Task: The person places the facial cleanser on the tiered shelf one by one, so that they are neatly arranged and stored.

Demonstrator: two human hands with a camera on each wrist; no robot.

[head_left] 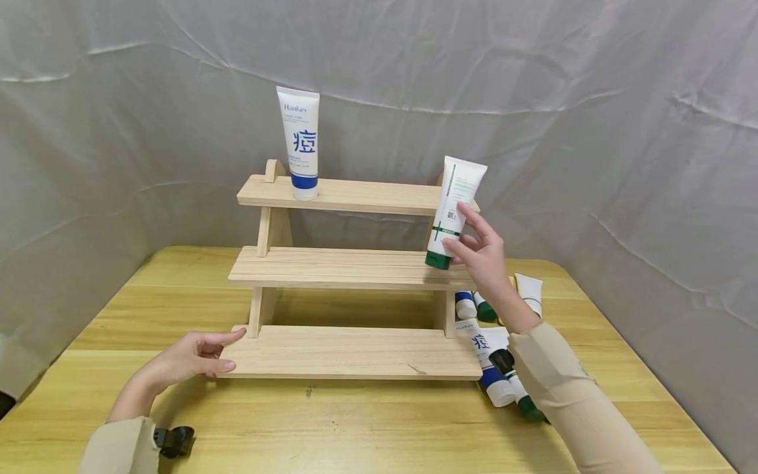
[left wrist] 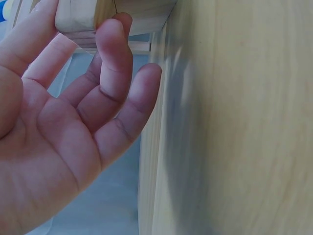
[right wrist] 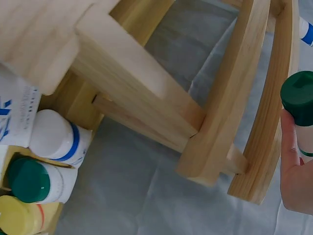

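A three-tier wooden display stand (head_left: 349, 355) is on the table, with a white tube with a blue band (head_left: 304, 141) upright at the left of its top shelf. My right hand (head_left: 487, 257) pinches a white squeeze tube with a green cap (head_left: 453, 214), cap down and tilted, before the right end of the upper shelves. In the right wrist view its green cap (right wrist: 299, 98) shows at the right edge, above the fingers. My left hand (head_left: 189, 359) holds the left end of the bottom shelf; in the left wrist view the fingers bend at the shelf's wooden end (left wrist: 80, 17).
Several more tubes lie in a pile right of the stand, among them a blue-banded tube (head_left: 488, 368), a white tube end (head_left: 529, 289) and a yellow-capped tube (right wrist: 17, 215). Grey cloth (head_left: 379, 59) hangs behind and beside the wooden table (head_left: 308, 428).
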